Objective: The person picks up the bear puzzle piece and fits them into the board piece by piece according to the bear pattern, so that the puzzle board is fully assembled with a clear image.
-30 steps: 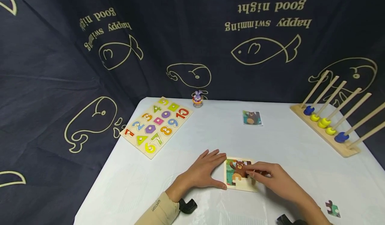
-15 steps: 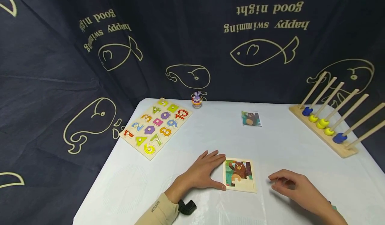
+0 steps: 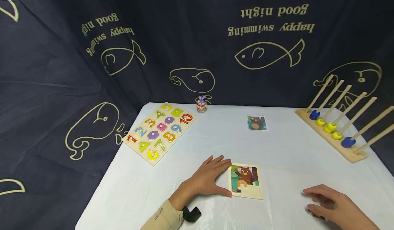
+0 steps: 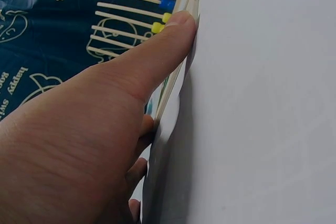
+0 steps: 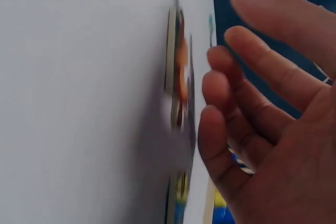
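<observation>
A square wooden jigsaw puzzle (image 3: 245, 181) with a brown bear lies in front of me, bare wood showing at its lower right. My left hand (image 3: 207, 178) rests at its left side, fingers straight, thumb at the near corner and fingertips at the far one. In the left wrist view that thumb (image 4: 181, 22) lies along the board's edge. To the right, my right hand (image 3: 333, 204) hovers with loosely bent fingers over a jigsaw piece (image 3: 318, 217), which it partly hides. The right wrist view shows this hand holding nothing, beside a blurred piece (image 5: 176, 59) and another piece (image 5: 178, 198).
A small bear picture card (image 3: 257, 123) lies farther back. At the back left are a number and shape board (image 3: 160, 131) and a purple rabbit figure (image 3: 201, 103). A wooden peg stand (image 3: 333, 136) with blue and yellow beads is at the right. A dark curtain (image 3: 191, 38) hangs behind the table.
My right hand has left the puzzle board and moved right and nearer to me, over a loose piece. The board's right edge is now uncovered. My left hand has stayed in place.
</observation>
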Available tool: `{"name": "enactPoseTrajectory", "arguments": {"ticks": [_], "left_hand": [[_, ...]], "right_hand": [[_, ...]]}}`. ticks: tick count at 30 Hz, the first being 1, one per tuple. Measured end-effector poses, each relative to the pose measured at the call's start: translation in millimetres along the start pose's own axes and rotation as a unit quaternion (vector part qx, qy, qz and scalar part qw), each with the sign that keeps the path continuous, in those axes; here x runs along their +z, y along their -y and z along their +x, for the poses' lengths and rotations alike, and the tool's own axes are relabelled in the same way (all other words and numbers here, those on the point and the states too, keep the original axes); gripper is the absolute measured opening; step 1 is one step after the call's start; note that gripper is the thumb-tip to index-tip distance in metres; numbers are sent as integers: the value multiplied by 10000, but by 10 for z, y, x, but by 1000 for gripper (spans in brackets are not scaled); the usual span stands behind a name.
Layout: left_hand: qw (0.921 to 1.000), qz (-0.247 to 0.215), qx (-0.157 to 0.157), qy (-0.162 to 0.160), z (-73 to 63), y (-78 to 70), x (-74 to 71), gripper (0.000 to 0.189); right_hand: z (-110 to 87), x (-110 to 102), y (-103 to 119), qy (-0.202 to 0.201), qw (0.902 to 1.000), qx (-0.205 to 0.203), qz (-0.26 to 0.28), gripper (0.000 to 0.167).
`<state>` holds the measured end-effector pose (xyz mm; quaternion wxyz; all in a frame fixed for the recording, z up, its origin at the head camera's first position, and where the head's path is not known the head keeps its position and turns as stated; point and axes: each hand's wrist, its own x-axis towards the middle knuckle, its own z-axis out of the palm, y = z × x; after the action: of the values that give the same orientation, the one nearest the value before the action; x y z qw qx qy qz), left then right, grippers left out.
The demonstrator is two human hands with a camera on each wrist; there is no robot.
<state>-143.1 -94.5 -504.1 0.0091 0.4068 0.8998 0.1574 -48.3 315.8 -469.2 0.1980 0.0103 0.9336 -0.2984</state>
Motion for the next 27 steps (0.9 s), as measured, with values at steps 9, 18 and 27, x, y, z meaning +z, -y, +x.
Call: {"name": "enactPoseTrajectory", "arguments": {"ticks": [9,18,27], "left_hand": [[10000,-32,-24,44,10,-1,-8,105],[9999,-100,-28,86,16,5,-15,105],[9999,-90,-35,76,3,3,-6,106]], "right_hand": [[-62,-21,-296,218,9989,34,-423,65],[-40,30,-318,-104,9970,-254,-725,44],[0,-7,-274,-189,9955,-455,-815,38]]}}
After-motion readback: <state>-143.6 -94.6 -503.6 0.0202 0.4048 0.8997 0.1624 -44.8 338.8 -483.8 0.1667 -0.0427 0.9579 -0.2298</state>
